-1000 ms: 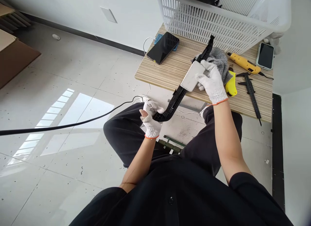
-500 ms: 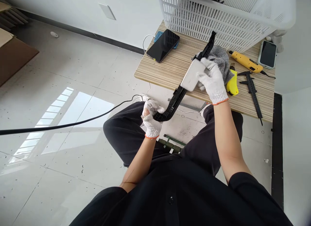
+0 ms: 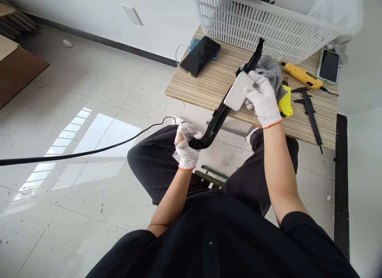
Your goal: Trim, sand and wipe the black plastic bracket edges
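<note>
A long black plastic part [image 3: 217,122] with bent ends slants from above my left knee up over the table's front edge. My left hand [image 3: 186,144], in a white knit glove, is closed around its near end. In my gloved right hand [image 3: 262,95] is a flat white rectangular pad [image 3: 238,91], pinched by one side and lying across the middle of the black part. Whether the pad presses on it I cannot tell. Behind my right hand a grey cloth [image 3: 271,71] lies bunched on the wood-grain table [image 3: 228,67], partly hidden.
A white slotted basket [image 3: 256,27] stands along the table's back. On the right lie a yellow corded tool [image 3: 303,75], a yellow-handled utility knife [image 3: 285,102], black calipers [image 3: 308,110] and a pale-cased phone [image 3: 328,67]. A black phone [image 3: 200,56] lies left; a black cable [image 3: 89,151] crosses the floor's side.
The white pad and my right hand have shifted slightly to the right. My left hand keeps its hold on the black part, which has barely moved.
</note>
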The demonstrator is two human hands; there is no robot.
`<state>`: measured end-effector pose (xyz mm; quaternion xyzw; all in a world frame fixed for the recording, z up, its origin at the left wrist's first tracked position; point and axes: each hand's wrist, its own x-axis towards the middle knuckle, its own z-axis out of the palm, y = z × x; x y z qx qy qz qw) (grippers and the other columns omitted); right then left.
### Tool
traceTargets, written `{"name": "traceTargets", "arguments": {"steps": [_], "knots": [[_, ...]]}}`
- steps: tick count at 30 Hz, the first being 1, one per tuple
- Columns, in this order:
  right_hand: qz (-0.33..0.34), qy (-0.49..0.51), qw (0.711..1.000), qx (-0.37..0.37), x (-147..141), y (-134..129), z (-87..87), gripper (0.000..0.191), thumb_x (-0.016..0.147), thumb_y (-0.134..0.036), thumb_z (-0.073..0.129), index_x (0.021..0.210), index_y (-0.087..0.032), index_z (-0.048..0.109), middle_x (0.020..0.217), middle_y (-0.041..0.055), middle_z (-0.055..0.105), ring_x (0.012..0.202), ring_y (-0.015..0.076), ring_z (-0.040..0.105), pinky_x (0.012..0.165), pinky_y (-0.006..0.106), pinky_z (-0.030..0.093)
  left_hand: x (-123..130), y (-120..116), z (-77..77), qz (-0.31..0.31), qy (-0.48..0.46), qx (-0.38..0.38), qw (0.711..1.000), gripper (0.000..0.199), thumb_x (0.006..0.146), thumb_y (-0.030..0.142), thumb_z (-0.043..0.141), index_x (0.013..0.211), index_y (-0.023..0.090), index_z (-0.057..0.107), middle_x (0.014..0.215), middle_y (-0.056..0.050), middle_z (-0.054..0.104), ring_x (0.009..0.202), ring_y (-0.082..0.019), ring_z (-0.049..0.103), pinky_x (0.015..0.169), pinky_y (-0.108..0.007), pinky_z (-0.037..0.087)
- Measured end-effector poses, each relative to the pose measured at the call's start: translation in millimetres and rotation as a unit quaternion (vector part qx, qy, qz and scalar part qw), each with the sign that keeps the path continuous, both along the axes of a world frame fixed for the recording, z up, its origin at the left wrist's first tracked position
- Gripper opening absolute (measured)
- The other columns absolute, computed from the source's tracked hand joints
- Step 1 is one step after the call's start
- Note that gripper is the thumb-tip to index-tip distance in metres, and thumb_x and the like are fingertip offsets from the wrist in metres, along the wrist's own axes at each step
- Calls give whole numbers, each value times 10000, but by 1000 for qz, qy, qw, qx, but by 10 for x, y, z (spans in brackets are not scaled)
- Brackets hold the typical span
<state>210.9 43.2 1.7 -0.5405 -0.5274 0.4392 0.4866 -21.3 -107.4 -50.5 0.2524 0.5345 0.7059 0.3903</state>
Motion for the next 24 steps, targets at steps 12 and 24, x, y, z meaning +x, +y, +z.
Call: {"name": "traceTargets", "arguments": {"steps": [12,24], "knots": [[-84,44,995,0,4,58,-36,682,858,-592,775,1444,-338,534,895,-12,701,587,152,617,423,271,453,49,-2,75,6,-20,3,1000,656,829,889,562,789,236,512,650,1,503,522,-150,498,492,-306,476],[-63,1,997,-32,-50,-66,106,621,860,-491,842,1399,-320,586,930,1,756,578,118,567,436,269,439,44,1,64,-10,15,12,1000,669,875,901,491,790,238,466,687,3,494,532,-135,491,528,-303,485]]}}
